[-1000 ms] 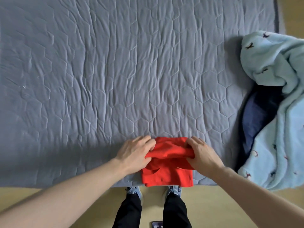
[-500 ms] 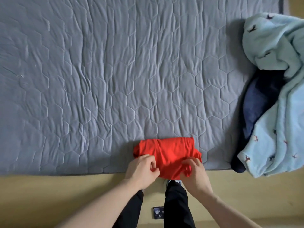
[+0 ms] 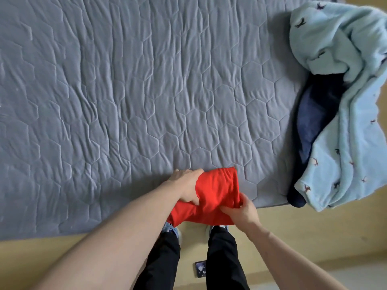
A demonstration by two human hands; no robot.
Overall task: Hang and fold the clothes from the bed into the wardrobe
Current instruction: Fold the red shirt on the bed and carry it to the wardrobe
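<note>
Near bed edge: the folded bright red cotton garment [image 3: 213, 195] has come forward since a second ago and now overhangs the edge of the grey hexagon-quilted bed [image 3: 125, 91].
Meaning: folding looks finished; you are lifting it off, and the carry to the wardrobe comes next.
Left hand [image 3: 186, 186]: fingers curled, clamped on the garment's left end.
Right hand [image 3: 240, 212]: pinching the near right corner.
Remaining: the pale blue printed fleece [image 3: 339, 101] lies over dark navy cloth [image 3: 312, 126].

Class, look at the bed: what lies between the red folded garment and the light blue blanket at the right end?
In the head view, only bare grey quilted mattress cover lies between the red garment and the light blue blanket; a dark blue cloth sits under the blanket's edge.
</note>
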